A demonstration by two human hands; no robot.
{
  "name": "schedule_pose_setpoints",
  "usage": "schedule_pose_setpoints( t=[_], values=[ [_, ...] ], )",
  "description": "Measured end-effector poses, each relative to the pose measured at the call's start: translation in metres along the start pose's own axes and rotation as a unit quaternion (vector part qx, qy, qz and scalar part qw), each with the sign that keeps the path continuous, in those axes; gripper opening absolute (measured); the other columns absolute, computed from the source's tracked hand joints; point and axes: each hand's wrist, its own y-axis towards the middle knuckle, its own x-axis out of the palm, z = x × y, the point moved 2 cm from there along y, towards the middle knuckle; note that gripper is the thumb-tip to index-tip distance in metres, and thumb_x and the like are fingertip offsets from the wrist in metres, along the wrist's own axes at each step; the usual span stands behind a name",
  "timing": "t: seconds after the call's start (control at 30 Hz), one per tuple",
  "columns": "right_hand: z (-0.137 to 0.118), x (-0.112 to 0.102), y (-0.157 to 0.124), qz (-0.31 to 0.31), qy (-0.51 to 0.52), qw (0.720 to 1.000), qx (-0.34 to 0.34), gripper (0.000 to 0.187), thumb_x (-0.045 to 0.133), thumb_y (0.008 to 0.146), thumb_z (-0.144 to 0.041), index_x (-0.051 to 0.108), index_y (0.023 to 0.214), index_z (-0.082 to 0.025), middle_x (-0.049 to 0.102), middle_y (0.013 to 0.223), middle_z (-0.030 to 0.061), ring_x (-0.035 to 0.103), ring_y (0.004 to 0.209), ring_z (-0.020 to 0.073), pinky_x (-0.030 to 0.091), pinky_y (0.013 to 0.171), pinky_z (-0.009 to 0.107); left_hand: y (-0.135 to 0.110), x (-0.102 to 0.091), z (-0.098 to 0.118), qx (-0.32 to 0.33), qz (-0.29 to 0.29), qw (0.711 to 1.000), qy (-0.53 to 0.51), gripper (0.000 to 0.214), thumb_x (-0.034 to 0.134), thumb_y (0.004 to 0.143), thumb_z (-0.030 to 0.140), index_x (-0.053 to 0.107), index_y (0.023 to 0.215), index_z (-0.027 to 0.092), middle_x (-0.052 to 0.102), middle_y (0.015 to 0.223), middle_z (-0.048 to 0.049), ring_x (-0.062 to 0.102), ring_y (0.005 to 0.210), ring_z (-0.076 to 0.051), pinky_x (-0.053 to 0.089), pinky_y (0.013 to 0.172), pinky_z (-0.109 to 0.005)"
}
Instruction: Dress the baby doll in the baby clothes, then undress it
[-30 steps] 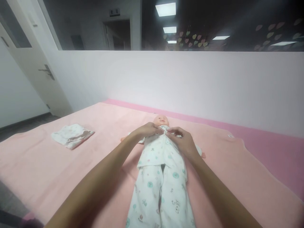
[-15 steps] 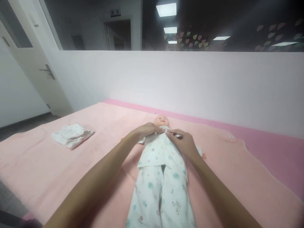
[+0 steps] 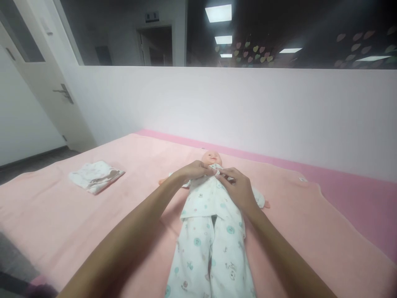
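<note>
A baby doll [image 3: 212,157] lies on its back, head toward the wall, arms out to the sides. It wears a white printed baby shirt [image 3: 206,198] and matching trousers [image 3: 229,248]. At the shirt's upper front, just below the neck, my left hand [image 3: 197,169] pinches the cloth from the left. My right hand [image 3: 237,184] grips the front edge of the same shirt from the right, its fingertips nearly meeting the left ones. Whether a button or snap sits between the fingers is hidden.
A folded white printed cloth [image 3: 95,176] rests to the left on the peach blanket [image 3: 139,174]. Pink bedding [image 3: 350,207] shows past the blanket's far and right edges. A white wall [image 3: 235,103] with a dark window stands behind, and a door [image 3: 52,91] is at far left.
Both hands stay at the shirt's upper front with only small finger movements. The pinched cloth sits slightly lower, and the view has shifted a little.
</note>
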Motion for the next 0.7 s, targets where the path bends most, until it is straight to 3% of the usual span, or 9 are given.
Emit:
schedule_pose_setpoints(
  t=[0.2,0.33,0.53,0.7],
  values=[
    [0.001,0.001,0.001,0.013,-0.010,1.000,0.009,0.023,0.073,0.091,-0.041,0.084,0.104,-0.025,0.075,0.102,0.0069,0.069,0.088,0.0237,0.056,0.080,0.037,-0.008,0.006,0.007,-0.005,0.025,0.999,0.029,0.044,0.083,0.070,0.059,0.078,0.086,0.019,0.068,0.073,-0.0038,0.060,0.069,-0.019,0.043,0.057,-0.027],
    [-0.001,0.001,-0.001,0.045,0.021,0.997,0.060,0.029,0.079,0.086,-0.047,0.082,0.102,-0.023,0.078,0.098,0.0060,0.070,0.083,0.0229,0.055,0.079,0.036,-0.010,0.011,0.008,0.008,0.035,0.998,0.060,0.043,0.080,0.071,0.058,0.079,0.089,0.019,0.069,0.078,-0.0026,0.060,0.069,-0.019,0.040,0.052,-0.026],
    [-0.005,0.000,-0.003,0.052,0.059,0.992,0.101,0.035,0.083,0.080,-0.053,0.080,0.093,-0.021,0.080,0.093,0.0064,0.069,0.077,0.0223,0.053,0.075,0.035,-0.004,0.011,0.007,0.001,0.045,0.999,0.027,0.036,0.082,0.071,0.050,0.081,0.089,0.019,0.076,0.092,-0.0048,0.068,0.086,-0.023,0.052,0.072,-0.028],
    [-0.002,0.002,-0.003,0.063,0.048,0.993,0.092,0.034,0.083,0.079,-0.051,0.078,0.091,-0.020,0.079,0.091,0.0070,0.067,0.075,0.0226,0.052,0.074,0.035,-0.001,0.009,0.004,-0.002,0.041,0.999,-0.009,0.033,0.083,0.071,0.046,0.082,0.091,0.020,0.077,0.097,-0.0053,0.069,0.089,-0.023,0.053,0.077,-0.030]
  ],
)
